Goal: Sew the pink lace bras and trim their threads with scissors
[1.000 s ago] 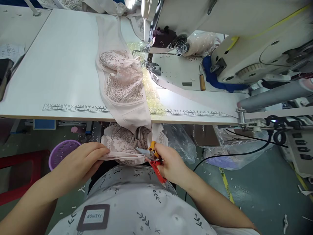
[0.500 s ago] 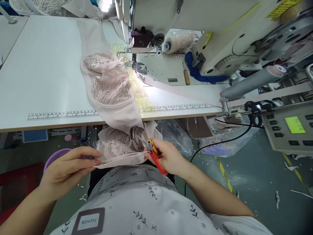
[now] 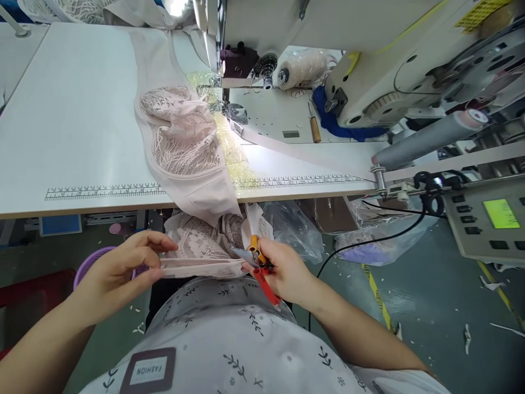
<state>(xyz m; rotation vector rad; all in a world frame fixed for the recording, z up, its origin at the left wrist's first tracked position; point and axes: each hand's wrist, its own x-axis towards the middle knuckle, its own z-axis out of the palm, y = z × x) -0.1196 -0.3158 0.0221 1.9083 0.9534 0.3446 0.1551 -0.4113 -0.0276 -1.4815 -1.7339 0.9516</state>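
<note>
A beige lace bra lies partly on the white sewing table and hangs over its front edge, with a second lace cup section low by my lap. My left hand pinches the left end of its narrow band edge between thumb and fingers. At the band's right end is my right hand, closed around small scissors with orange and red handles. Their blades point left, above the band. The right fingertips also touch the fabric. Part of the scissors is hidden in the palm.
The sewing machine stands over the table, with a printed ruler along the front edge. A wooden-handled awl lies by the machine bed. A control panel is at right, and a purple basket is below left.
My left fingers have shifted their grip, with the index finger now raised and curled. The band edge is pulled straighter. The scissors have turned slightly in my right hand.
</note>
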